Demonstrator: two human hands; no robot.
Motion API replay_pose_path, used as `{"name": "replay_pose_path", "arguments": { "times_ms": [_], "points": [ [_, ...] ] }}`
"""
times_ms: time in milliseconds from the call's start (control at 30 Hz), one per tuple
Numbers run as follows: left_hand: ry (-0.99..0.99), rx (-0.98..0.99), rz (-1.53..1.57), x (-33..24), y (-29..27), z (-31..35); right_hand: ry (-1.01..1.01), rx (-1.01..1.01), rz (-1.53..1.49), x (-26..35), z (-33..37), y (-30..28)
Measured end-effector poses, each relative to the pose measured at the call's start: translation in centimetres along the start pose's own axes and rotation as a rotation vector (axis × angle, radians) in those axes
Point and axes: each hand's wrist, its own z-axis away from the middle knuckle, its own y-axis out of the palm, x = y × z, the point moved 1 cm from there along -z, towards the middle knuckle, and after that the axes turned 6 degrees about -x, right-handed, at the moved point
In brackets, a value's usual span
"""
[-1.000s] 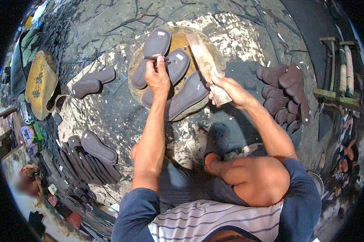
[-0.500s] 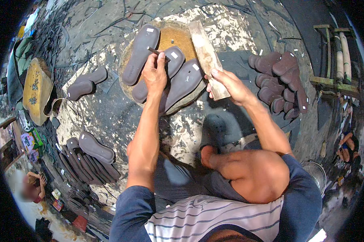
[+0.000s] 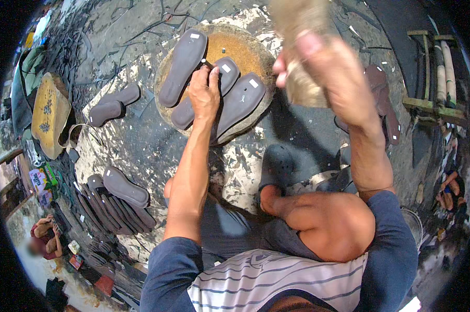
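Observation:
Three dark brown footwear soles lie on a round wooden block [image 3: 253, 47]: a left sole [image 3: 185, 67], a middle sole [image 3: 228, 70] partly under my hand, and a right sole [image 3: 243, 99] with a small hole near its toe. My left hand [image 3: 203, 96] rests over the middle sole, fingers closed around a thin dark punch [image 3: 207, 64]. Only its upper end shows between thumb and forefinger. Raised to the right of the block, my right hand [image 3: 339, 78] grips a flat wooden bat [image 3: 303, 83]; both are smeared by motion.
Brown soles [image 3: 378, 86] lie piled at right, partly behind my right arm. More soles [image 3: 125, 187] stand in a row at lower left, with another pair [image 3: 112, 106] above. A yellowish slab [image 3: 50, 117] is far left; a bamboo-and-wood frame [image 3: 438, 73] stands far right. Another person [image 3: 48, 239] sits lower left.
My right hand has lifted the wooden bat up and to the right. My left hand has moved slightly lower right, and the punch now stands more upright. The right sole has shifted slightly.

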Motion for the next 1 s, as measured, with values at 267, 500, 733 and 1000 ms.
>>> {"name": "replay_pose_path", "arguments": {
  "times_ms": [267, 500, 733, 1000],
  "points": [
    [0.245, -0.052, 0.028, 0.3, 1.3, 0.2, 0.022, 0.139, 0.648, -14.5, 0.7, -0.6],
    [0.188, -0.027, 0.062, 0.5, 1.0, 0.2, 0.470, 0.210, 0.105, -15.4, 0.4, -2.0],
    [0.168, -0.039, 0.102, -0.6, 0.6, 0.4, 0.694, 0.307, 0.038, -20.1, 2.3, -2.7],
    [-0.555, -0.546, 0.823, -2.8, -2.3, -10.9, 0.776, 0.290, 0.029, -19.3, 2.4, -2.6]
  ]
}}
